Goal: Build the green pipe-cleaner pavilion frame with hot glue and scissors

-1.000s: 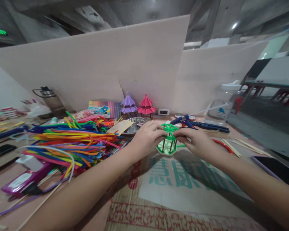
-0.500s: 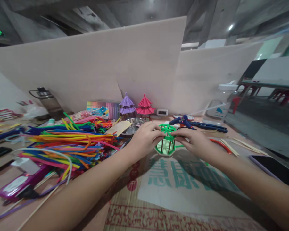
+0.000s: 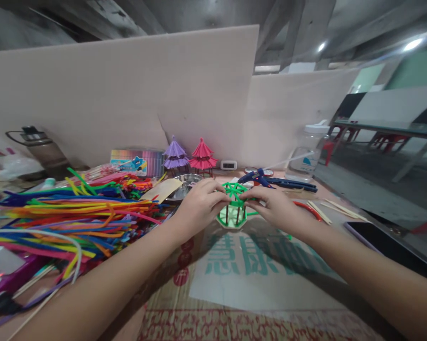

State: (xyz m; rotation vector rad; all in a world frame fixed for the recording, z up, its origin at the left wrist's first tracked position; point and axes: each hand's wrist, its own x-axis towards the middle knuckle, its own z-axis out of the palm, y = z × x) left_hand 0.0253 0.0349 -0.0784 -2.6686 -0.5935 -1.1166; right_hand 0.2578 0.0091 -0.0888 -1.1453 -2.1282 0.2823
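A small green pavilion frame (image 3: 232,218) stands on the worktop in front of me. It has an eight-sided base, thin dark posts and a spoked green top ring (image 3: 234,189) that looks made of pipe cleaner. My left hand (image 3: 202,201) pinches the left side of the top ring between thumb and fingers. On the opposite side my right hand (image 3: 270,203) pinches the ring's right edge. A green pipe cleaner (image 3: 252,213) sticks out to the right of the base, under my right hand. The fingertips partly cover the ring.
Bundled colourful pipe cleaners (image 3: 93,206) lie at left. Behind stand a purple pavilion (image 3: 175,154), a pink pavilion (image 3: 202,155) and a metal bowl (image 3: 188,181). A blue glue gun (image 3: 256,176), red-handled tool (image 3: 307,210), wooden sticks (image 3: 320,213), phone (image 3: 373,237) and clear bottle (image 3: 306,156) are at right.
My view has turned slightly right, so everything sits further left in the picture. Both hands keep their pinch on the green frame's top, with little visible movement.
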